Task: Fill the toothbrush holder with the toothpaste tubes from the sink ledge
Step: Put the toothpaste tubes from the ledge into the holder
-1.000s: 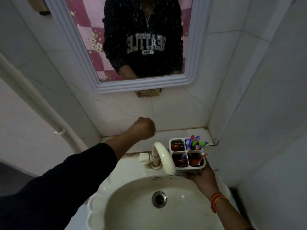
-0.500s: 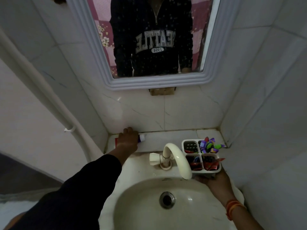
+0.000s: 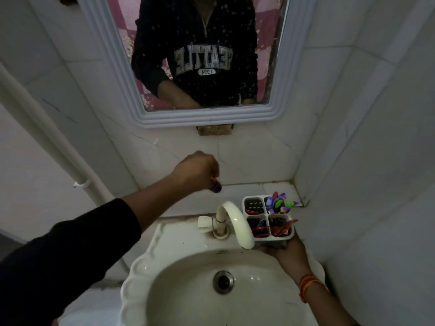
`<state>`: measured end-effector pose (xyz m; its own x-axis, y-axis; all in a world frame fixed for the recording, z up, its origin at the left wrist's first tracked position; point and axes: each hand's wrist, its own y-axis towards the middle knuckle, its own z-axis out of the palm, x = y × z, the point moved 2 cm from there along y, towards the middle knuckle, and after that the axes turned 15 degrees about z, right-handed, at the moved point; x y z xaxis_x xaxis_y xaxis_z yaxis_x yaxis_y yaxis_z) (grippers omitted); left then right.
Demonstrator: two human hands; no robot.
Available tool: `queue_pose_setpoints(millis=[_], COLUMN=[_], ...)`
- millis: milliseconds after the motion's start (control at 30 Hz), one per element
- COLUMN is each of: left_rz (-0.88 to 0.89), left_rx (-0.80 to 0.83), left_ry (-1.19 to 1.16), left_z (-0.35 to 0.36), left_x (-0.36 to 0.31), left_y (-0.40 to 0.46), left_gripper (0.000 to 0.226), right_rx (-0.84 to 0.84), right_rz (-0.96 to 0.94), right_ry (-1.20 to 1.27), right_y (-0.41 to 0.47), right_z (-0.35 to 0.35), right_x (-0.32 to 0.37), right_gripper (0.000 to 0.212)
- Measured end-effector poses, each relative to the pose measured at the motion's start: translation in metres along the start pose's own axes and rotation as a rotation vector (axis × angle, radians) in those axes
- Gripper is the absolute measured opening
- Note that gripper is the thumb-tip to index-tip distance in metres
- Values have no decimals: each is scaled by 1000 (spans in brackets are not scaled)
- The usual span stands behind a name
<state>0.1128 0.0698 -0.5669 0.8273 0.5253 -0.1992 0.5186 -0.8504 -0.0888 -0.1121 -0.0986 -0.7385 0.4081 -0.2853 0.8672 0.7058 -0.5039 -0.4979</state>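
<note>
My left hand [image 3: 196, 170] is raised above the sink ledge [image 3: 254, 188], closed around a toothpaste tube [image 3: 51, 187] of which only a dark purple end pokes out below the fist. The white four-compartment toothbrush holder [image 3: 267, 214] stands at the sink's right rim, right of the tap. My right hand [image 3: 286, 251] grips it from the near side. Red toothpaste tubes fill its two near compartments and one lies in the far-left one. Purple and green toothbrushes [image 3: 280, 203] stick out of the far-right compartment.
A cream curved tap [image 3: 235, 223] stands between my hands, its spout over the basin [image 3: 211, 278] with a metal drain [image 3: 223, 281]. A framed mirror [image 3: 200, 55] hangs above. Tiled walls close in at right; a white pipe [image 3: 47, 137] runs down the left wall.
Half a second ago my left hand pressed down on a tube lying at the ledge's left end. It has since lifted and moved right with the tube in its fist. My right hand stays on the holder.
</note>
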Motion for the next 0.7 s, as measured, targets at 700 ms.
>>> queue_pose_setpoints(millis=[700], left_rz=[-132], left_rx=[168], left_ry=[-391], left_z=[21], left_x=[-70], left_y=[57], left_gripper=[59], right_rx=[-22], right_rz=[-70], right_ry=[-149], right_y=[2], right_z=[-8], right_x=[-4], right_gripper=[69])
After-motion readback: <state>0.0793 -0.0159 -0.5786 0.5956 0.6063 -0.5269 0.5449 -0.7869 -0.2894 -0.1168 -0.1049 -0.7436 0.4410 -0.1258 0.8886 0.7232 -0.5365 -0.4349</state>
